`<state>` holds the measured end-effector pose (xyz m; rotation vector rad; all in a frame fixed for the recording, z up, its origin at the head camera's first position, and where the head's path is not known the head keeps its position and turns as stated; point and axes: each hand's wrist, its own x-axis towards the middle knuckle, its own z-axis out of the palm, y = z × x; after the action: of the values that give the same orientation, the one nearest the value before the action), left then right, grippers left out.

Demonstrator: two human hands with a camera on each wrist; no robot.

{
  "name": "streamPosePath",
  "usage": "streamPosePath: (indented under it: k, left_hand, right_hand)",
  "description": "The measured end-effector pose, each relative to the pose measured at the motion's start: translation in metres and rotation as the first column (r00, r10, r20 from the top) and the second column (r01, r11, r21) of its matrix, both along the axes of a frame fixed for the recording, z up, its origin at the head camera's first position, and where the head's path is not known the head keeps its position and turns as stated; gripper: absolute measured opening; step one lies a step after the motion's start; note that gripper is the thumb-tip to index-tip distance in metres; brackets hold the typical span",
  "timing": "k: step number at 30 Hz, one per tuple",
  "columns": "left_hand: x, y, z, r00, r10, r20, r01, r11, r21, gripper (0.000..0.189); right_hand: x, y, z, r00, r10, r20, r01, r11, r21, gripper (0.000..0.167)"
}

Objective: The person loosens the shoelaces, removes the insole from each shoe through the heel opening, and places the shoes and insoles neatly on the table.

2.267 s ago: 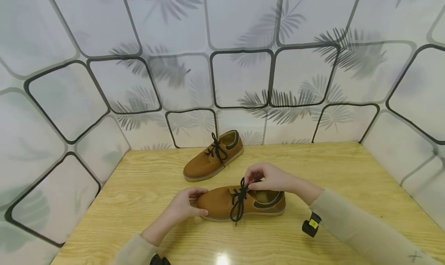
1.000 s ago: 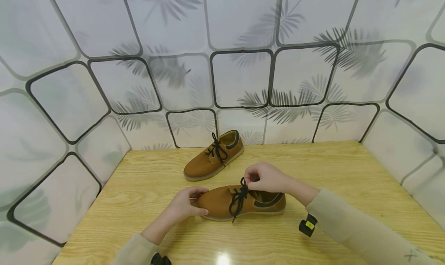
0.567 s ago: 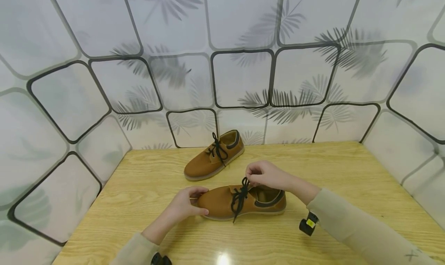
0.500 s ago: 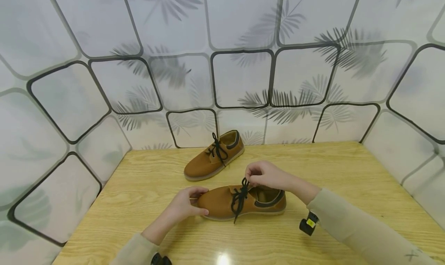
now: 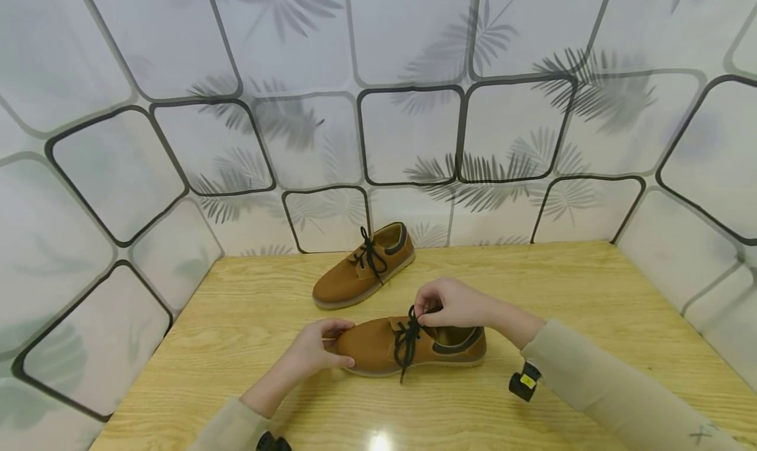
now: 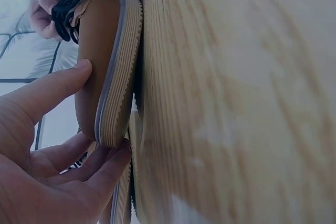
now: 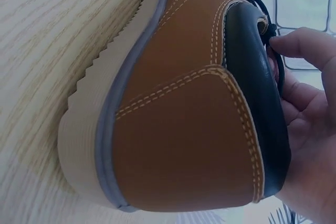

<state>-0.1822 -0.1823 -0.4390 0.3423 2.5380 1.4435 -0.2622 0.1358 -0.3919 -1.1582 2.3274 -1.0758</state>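
A brown leather shoe point(image 5: 367, 346) lies on the table, toe to the left. My left hand point(image 5: 310, 351) holds its toe; the left wrist view shows the thumb on the upper and the fingers round the tip, by the ridged sole point(image 6: 118, 87). Above the shoe's opening, my right hand point(image 5: 455, 304) pinches the black shoelace point(image 5: 407, 339) near its bow between thumb and forefinger. One loop and a loose end hang over the near side. In the right wrist view the heel point(image 7: 184, 140) fills the middle and the fingers are partly hidden behind the dark collar point(image 7: 257, 98).
A second brown shoe point(image 5: 345, 277) with a tied black lace stands farther back, toe to the left. Behind the wooden table point(image 5: 248, 286) is a patterned cloth wall point(image 5: 414, 135), which also closes off both sides.
My right hand has shifted slightly left and down over the last half second, and the hanging lace has swung a little. The left hand and both shoes have stayed in place.
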Motion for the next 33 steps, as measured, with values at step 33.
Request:
streamPosePath:
  k: [33]
  left_hand:
    - [0.0019, 0.0007, 0.0015, 1.000, 0.002, 0.014, -0.003, 1.000, 0.011, 0.062]
  right_hand:
    - [0.0006, 0.0017, 0.0006, 1.000, 0.007, 0.002, -0.007, 1.000, 0.021, 0.007]
